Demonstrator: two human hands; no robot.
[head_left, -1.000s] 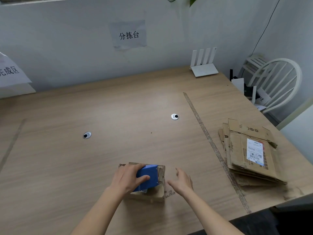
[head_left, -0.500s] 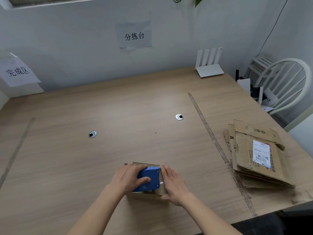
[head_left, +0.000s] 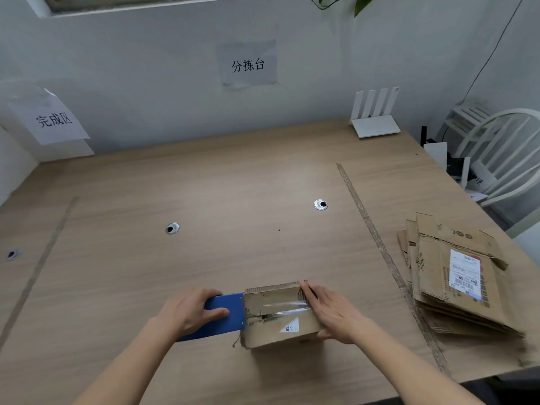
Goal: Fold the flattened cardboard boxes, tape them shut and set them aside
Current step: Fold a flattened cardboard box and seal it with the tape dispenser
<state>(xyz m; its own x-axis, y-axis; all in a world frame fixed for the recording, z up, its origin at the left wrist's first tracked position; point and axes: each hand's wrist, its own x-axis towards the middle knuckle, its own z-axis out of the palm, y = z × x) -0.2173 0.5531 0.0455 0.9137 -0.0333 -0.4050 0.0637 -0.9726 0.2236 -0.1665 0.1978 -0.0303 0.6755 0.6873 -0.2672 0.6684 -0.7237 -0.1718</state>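
Note:
A small folded cardboard box (head_left: 277, 331) stands on the wooden table (head_left: 204, 185) near its front edge. A strip of clear tape (head_left: 280, 306) runs across the box's top. My left hand (head_left: 190, 311) grips a blue tape dispenser (head_left: 226, 314) at the box's left edge. My right hand (head_left: 333, 312) lies with straight fingers against the right end of the box top, over the tape's end. A stack of flattened cardboard boxes (head_left: 455, 276) lies at the right side of the table.
A white router (head_left: 375, 118) stands at the table's back right. A white chair (head_left: 502, 159) is beyond the right edge. Worn tape lines (head_left: 377, 238) cross the table. Paper signs (head_left: 248, 64) hang on the wall. Round cable holes (head_left: 172, 228) sit mid-table.
My left hand has pulled the dispenser leftward off the box top, leaving tape across it. My right hand came in and now presses on the box's right end.

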